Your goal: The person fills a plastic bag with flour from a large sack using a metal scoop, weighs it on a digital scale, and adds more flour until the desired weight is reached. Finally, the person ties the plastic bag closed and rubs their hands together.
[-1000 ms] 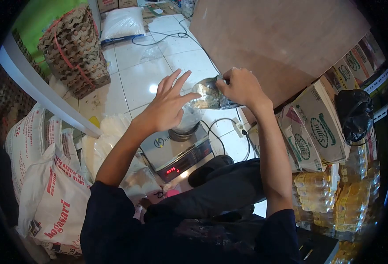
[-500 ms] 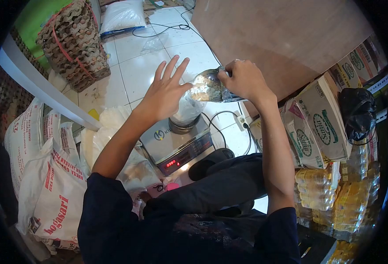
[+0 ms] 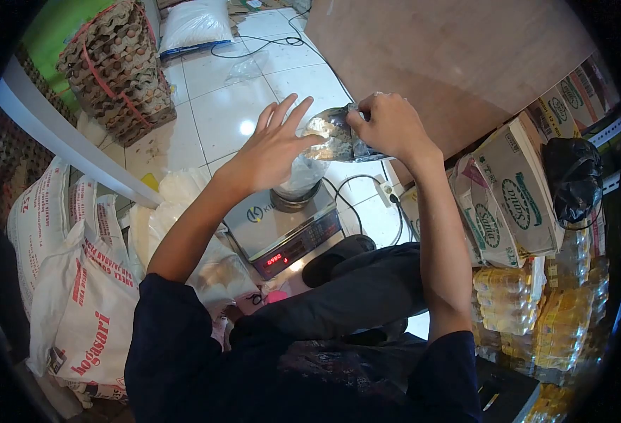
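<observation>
My right hand (image 3: 389,125) is closed around the end of a shiny metal scoop (image 3: 331,135), held tilted above the scale. With its fingers stretched out, my left hand (image 3: 274,146) is at the scoop's left side; its thumb appears to touch the rim. Beneath the hands, a clear plastic bag (image 3: 302,176) with white contents stands in a round metal container (image 3: 296,200). That container rests on the plate of a digital scale (image 3: 254,233), whose red digits are lit. The scoop's inside reflects light, so its contents are hard to make out.
Flour sacks (image 3: 95,310) and clear plastic bags (image 3: 219,271) are at the left. Stacked egg trays (image 3: 116,74) stand behind them. Cartons (image 3: 514,190) and bottled oil (image 3: 507,299) line the right. A black cable (image 3: 356,185) runs beside the scale to a power socket (image 3: 388,192).
My left hand has shifted slightly right and its fingers have tilted toward the scoop. My right hand keeps its grip on the scoop with barely any movement.
</observation>
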A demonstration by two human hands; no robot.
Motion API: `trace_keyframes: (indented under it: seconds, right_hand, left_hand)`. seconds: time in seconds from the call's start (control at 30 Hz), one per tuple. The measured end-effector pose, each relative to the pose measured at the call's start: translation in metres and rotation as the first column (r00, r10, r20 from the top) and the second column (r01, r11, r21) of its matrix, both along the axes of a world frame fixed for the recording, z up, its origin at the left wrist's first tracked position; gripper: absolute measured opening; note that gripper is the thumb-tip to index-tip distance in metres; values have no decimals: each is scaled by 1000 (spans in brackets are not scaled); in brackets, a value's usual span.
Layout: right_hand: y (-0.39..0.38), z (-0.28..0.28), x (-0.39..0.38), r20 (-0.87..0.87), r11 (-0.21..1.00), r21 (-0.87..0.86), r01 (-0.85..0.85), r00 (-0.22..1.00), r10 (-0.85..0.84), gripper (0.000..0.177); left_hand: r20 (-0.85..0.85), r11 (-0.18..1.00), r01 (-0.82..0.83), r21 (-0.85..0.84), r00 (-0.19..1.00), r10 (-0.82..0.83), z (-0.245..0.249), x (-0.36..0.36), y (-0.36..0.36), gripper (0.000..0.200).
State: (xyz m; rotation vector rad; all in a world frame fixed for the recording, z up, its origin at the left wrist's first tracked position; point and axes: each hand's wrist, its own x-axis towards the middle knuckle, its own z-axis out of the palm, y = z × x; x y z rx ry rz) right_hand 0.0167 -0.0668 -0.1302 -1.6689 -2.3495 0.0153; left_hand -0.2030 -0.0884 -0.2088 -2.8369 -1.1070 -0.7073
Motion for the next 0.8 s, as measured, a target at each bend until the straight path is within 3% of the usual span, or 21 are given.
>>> trace_keyframes:
  seconds: [0.27,0.8]
  right_hand:
    - [-2,4,2,10,1000,-14,16,1000,-16,37]
    - [4,-10,8,-26,995,88,-40,999,43,39]
  left_hand:
    - [-18,998,-66,21,998,67,9,-14,-4,43]
    - [43,986,-38,162,999,31,-2,-18,4,54]
